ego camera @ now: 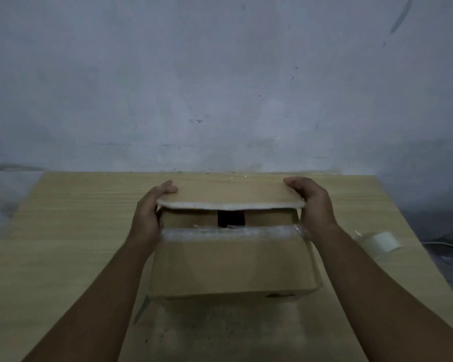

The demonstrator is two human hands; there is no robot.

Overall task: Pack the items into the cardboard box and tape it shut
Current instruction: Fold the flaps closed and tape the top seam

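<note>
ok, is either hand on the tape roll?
No: the left hand and right hand grip the ends of the far box flap, and the tape roll lies apart on the table.

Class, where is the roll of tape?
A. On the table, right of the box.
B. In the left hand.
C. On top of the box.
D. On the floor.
A: the roll of tape lies on the table, to the right of the cardboard box and apart from it.
</note>
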